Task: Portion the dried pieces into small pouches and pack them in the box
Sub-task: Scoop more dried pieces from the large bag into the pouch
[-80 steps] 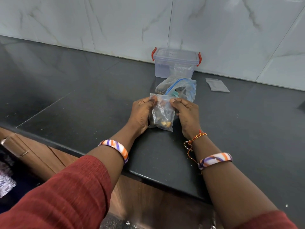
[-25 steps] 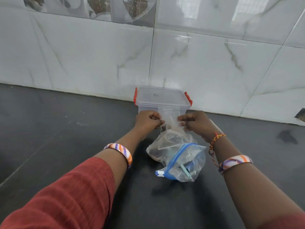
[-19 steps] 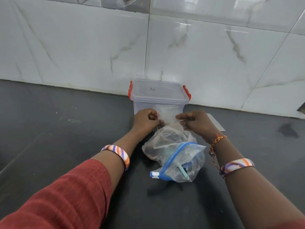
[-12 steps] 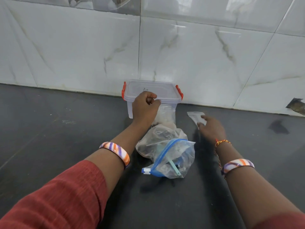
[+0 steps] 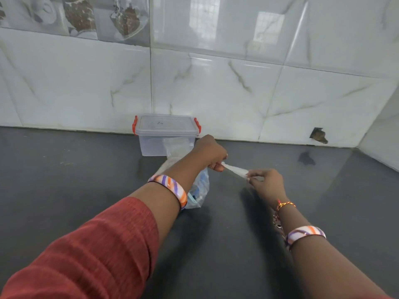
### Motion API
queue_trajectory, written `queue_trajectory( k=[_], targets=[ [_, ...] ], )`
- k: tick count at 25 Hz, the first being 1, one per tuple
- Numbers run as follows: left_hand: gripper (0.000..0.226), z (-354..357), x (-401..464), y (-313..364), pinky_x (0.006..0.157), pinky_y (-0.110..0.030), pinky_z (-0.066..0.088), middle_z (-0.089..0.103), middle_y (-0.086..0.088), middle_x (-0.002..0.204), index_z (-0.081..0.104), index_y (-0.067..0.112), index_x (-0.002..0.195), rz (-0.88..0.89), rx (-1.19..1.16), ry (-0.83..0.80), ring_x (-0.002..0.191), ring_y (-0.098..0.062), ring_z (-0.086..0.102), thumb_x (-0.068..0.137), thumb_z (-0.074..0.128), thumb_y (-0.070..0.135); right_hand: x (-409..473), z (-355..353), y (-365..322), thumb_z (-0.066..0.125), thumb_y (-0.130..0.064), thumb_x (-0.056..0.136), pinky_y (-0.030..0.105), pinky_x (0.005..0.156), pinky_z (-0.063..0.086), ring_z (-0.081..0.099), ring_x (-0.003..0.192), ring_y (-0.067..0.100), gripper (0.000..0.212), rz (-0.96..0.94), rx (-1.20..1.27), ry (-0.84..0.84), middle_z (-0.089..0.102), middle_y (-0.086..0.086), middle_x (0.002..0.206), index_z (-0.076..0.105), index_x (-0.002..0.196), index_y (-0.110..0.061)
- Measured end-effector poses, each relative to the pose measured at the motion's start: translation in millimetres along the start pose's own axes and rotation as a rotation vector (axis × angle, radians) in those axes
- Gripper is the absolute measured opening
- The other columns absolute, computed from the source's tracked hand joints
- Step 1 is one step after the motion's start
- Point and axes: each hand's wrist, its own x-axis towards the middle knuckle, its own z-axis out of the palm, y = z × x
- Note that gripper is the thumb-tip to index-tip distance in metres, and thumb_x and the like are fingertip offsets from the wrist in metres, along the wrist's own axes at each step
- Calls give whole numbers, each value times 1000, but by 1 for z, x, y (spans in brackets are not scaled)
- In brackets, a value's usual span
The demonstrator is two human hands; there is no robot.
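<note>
A small empty clear pouch (image 5: 235, 170) is stretched between my two hands just above the dark counter. My left hand (image 5: 210, 153) pinches its left end and my right hand (image 5: 265, 183) pinches its right end. Behind them a clear plastic box (image 5: 165, 134) with a shut lid and red clips stands against the wall. A filled pouch (image 5: 178, 147) leans against the box front. The big clear zip bag (image 5: 199, 190) with a blue seal lies under my left forearm, mostly hidden.
The dark stone counter (image 5: 86, 180) runs wide on both sides. White marbled wall tiles (image 5: 216, 87) close off the back, with a side wall at the far right. A broken hole (image 5: 318, 135) shows in the tile base at right.
My left hand left the filled pouch by the box and crossed right. My right hand lifted the empty pouch off the counter, and both hands now hold it.
</note>
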Motion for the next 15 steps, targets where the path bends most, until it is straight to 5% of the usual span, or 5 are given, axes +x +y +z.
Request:
queue_trajectory(
  k=[2,7,11,15],
  targets=[
    [19,15,-12,5,77,-40,59,56,-8,35,47,3,73,-25,43,5,54,-28,61,88,58,7,-15,-18,9,67,0,81,4,79,40,61,106,21,17,-7,241,41,68,12,113,73,96,0],
    [15,53,-34,3,76,-42,59,60,-14,50,52,1,78,-18,26,30,49,-28,58,91,49,7,-40,-42,33,67,3,80,22,99,42,59,114,17,23,-55,470,44,67,13,115,71,102,-3],
    [19,70,-61,-16,42,-21,52,58,-11,57,54,1,72,-119,-402,-21,34,-12,55,90,49,-4,-53,-40,53,62,8,82,26,103,43,59,116,19,26,-54,409,9,66,13,117,71,100,-8],
    [19,89,-82,-45,41,-18,51,57,-8,45,54,-1,73,-160,-615,-8,29,-5,53,89,50,-9,-63,-34,54,48,15,80,11,95,37,60,114,22,32,-83,201,-19,65,13,120,73,96,2]
  ],
)
